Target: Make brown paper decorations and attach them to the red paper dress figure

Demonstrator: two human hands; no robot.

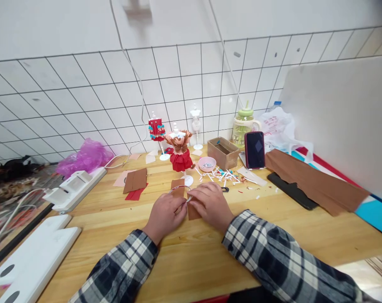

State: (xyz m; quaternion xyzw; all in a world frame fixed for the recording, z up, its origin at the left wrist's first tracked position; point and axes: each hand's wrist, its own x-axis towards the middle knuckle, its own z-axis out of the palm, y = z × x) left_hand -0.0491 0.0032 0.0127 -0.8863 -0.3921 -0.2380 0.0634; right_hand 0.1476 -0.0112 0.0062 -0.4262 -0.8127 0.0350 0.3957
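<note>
My left hand [165,214] and my right hand [212,205] are closed with fingertips almost meeting over the wooden table [178,269]. Between them they pinch a thin, pale, curved strip [179,186] that bows upward in an arc; whether it is wire or cord is not clear. Under and behind the fingers lie pieces of brown paper [194,213]. Just beyond stands a small dress-form stand [187,181] wearing a red skirt [181,161] and a brown pleated top [179,145].
Behind are a second form in a red dress [156,129] and a bare white form [195,122]. Rightward are a pink dish [207,164], a cardboard box [223,153], scattered white sticks [222,176] and a phone [254,150]. Brown and red sheets [136,180] and a power strip [79,191] lie left.
</note>
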